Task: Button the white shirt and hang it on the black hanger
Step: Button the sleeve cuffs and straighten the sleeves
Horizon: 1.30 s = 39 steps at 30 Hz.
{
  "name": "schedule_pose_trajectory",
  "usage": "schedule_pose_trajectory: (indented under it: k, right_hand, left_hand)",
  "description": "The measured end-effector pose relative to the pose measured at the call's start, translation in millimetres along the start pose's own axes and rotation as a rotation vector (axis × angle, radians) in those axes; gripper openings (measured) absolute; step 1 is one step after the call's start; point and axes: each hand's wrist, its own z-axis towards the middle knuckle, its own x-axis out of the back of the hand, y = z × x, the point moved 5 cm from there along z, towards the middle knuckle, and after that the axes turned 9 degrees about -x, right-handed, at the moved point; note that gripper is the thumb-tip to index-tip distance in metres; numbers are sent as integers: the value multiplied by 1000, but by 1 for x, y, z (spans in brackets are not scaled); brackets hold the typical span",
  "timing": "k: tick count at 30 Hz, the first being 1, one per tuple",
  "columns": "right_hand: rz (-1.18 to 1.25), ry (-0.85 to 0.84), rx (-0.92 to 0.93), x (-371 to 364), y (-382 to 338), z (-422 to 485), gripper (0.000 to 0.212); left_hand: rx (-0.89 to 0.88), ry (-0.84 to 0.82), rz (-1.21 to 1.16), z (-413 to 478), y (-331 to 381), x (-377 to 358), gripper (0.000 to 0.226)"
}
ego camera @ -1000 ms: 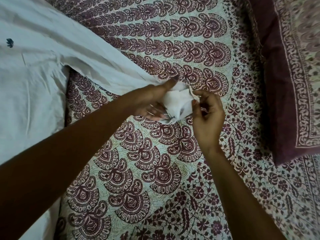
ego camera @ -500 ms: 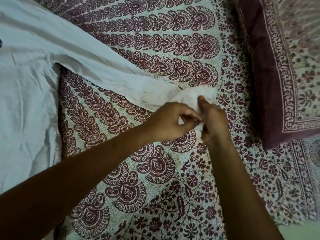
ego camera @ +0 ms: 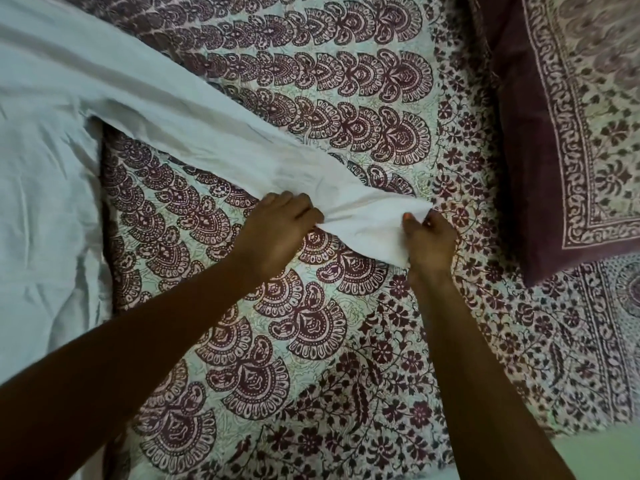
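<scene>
Maroon-printed bedspread (ego camera: pixel 346 98), matching pillow (ego camera: pixel 561 140) at upper right, perhaps pale floor (ego camera: pixel 599 457) at lower right

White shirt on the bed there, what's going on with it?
A person has the white shirt laid out on a patterned bedspread and is working at the end of one sleeve. The left hand grips the bunched fabric, and the right hand pinches the cuff. Whether the cuff is buttoned is hidden. No hanger is in sight; a pillow lies at the upper right.
</scene>
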Motion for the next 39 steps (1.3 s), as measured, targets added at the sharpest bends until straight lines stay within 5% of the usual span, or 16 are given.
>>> schedule_pose_trajectory:
  k: [3, 6, 8, 10, 15, 24, 28, 39]
  right_hand:
    - [-43, 100, 113, 0, 0, 0, 42]
    - [-546, 261, 340, -7, 0, -9, 58]
    - [-718, 290, 678, -22, -9, -26, 60]
    - [-974, 215, 823, -44, -7, -33, 61]
    - [-1444, 3, 698, -67, 34, -12, 81]
    - [-1506, -123, 589, -69, 32, -9, 94]
    - [-1494, -165, 530, -76, 18, -20, 90]
    - [-974, -379, 989, -144, -54, -179, 70]
  left_hand:
    - [-61, 73, -25, -1, 0, 2, 22]
    - [-67, 9, -158, -3, -6, -3, 29]
    - [28, 75, -161, -1, -15, 2, 33]
    - [212, 109, -42, 3, -28, 7, 42]
    - [476, -414, -32, 2, -71, -23, 115]
    - [396, -506, -79, 0, -77, -10, 126]
    - [381, -366, -219, -16, -77, 22, 102]
    - [442, 129, -326, -107, -113, 174, 57]
